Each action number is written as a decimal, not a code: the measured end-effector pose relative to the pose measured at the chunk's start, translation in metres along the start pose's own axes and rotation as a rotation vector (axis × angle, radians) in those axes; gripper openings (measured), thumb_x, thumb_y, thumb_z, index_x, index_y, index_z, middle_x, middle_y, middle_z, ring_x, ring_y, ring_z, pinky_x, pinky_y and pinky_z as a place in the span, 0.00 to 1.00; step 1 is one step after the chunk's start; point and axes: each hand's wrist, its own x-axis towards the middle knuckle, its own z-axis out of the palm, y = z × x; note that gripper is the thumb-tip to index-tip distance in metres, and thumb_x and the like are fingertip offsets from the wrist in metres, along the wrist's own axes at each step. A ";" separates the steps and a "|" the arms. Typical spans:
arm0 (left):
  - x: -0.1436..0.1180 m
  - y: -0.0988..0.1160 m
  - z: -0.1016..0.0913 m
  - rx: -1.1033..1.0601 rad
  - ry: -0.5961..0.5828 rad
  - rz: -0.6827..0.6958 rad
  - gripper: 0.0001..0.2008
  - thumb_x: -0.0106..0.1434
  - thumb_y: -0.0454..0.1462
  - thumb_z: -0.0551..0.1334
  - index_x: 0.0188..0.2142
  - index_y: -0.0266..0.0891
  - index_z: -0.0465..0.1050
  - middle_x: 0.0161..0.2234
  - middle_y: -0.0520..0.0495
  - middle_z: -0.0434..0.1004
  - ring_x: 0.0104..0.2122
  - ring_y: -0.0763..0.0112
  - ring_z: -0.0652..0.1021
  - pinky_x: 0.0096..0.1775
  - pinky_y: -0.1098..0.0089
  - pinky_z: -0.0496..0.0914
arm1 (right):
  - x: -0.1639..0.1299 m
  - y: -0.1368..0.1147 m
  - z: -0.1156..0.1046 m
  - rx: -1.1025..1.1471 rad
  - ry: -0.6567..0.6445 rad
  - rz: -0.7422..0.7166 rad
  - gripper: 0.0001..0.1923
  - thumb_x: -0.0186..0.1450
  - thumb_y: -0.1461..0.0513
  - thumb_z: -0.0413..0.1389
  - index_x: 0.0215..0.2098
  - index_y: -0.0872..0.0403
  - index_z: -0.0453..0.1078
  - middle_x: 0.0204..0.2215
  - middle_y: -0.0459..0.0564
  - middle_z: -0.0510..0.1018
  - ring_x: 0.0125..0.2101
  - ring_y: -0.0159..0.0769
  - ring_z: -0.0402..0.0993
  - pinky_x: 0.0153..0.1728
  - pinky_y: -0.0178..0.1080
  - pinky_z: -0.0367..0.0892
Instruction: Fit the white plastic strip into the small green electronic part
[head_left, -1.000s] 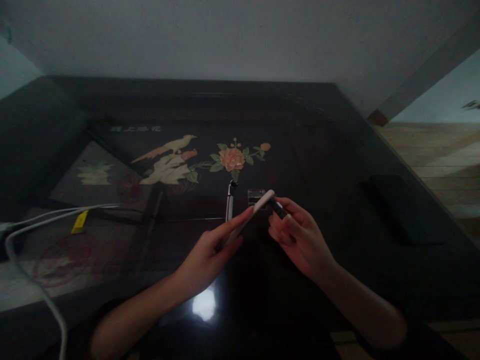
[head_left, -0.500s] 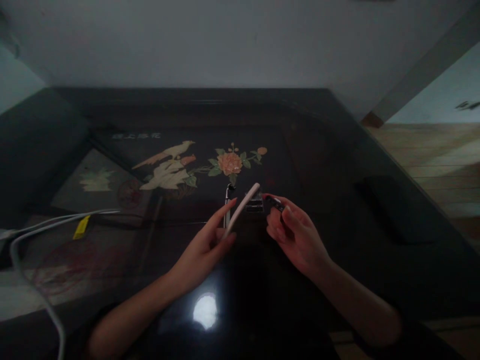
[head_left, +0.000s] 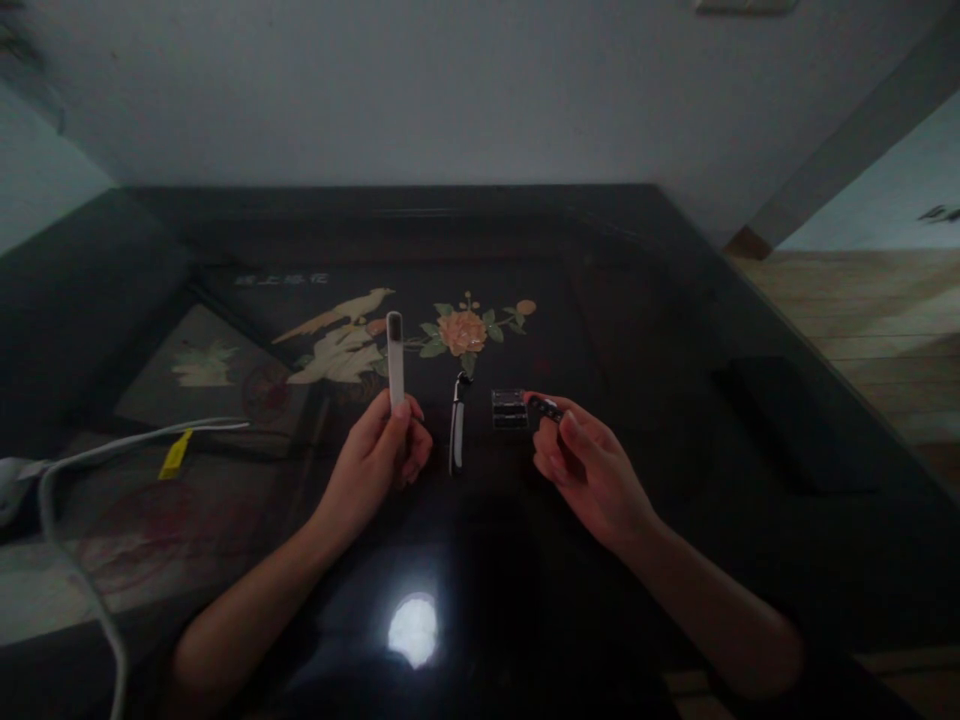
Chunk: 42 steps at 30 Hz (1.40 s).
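While reading the scene from the left edge, note a white cable (head_left: 90, 450) with a yellow tag (head_left: 175, 455) lying on the dark lacquered table (head_left: 675, 300).

Next, locate the left hand (head_left: 379, 455), closed round the lower end of a slim white stick (head_left: 394, 355). Fingers and thumb pressed together on it. Stick held roughly upright, dark-tipped end uppermost, in front of the bird and flower inlay (head_left: 420, 330).

Just right of that hand, find a narrow handled tool (head_left: 456, 435) lying flat on the table, untouched. Beside it, a small clear case (head_left: 509, 409), also resting on the surface, near the right fingertips but apparently apart from them.

Then check the right hand (head_left: 581, 465): thumb and forefinger pinching a small dark piece (head_left: 545, 407), remaining fingers curled in. Too dim to identify further.

Farther right, note a flat dark object (head_left: 795, 420) on the table, well apart from both hands.

Judged status: stick and dark piece held separately, well apart, not joined; tool and case not picked up. Treat the work as partway at most.
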 end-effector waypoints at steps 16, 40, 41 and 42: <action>0.019 -0.003 -0.018 0.503 0.111 0.077 0.19 0.61 0.46 0.61 0.46 0.37 0.75 0.28 0.51 0.75 0.27 0.68 0.74 0.28 0.72 0.65 | -0.002 0.000 0.000 0.025 -0.019 0.063 0.18 0.59 0.51 0.66 0.40 0.54 0.75 0.17 0.38 0.62 0.18 0.25 0.47 0.20 0.35 0.42; 0.015 -0.016 -0.014 1.140 -0.001 0.069 0.08 0.69 0.40 0.52 0.47 0.45 0.62 0.23 0.57 0.71 0.24 0.64 0.75 0.29 0.70 0.58 | -0.002 0.001 0.001 -0.059 -0.031 0.106 0.17 0.58 0.52 0.66 0.39 0.53 0.74 0.17 0.38 0.62 0.18 0.25 0.50 0.20 0.35 0.42; 0.015 -0.015 -0.014 1.163 -0.009 0.070 0.08 0.69 0.40 0.52 0.47 0.45 0.62 0.24 0.56 0.72 0.24 0.64 0.76 0.28 0.71 0.57 | -0.001 0.001 0.002 -0.067 -0.030 0.104 0.18 0.57 0.51 0.66 0.40 0.53 0.75 0.17 0.38 0.62 0.18 0.25 0.50 0.20 0.35 0.42; 0.014 -0.015 -0.014 1.187 -0.015 0.074 0.08 0.69 0.40 0.52 0.47 0.45 0.63 0.24 0.56 0.72 0.24 0.64 0.76 0.28 0.71 0.57 | -0.001 0.001 0.002 -0.075 -0.029 0.100 0.18 0.57 0.51 0.66 0.41 0.53 0.75 0.17 0.38 0.62 0.18 0.25 0.50 0.20 0.35 0.43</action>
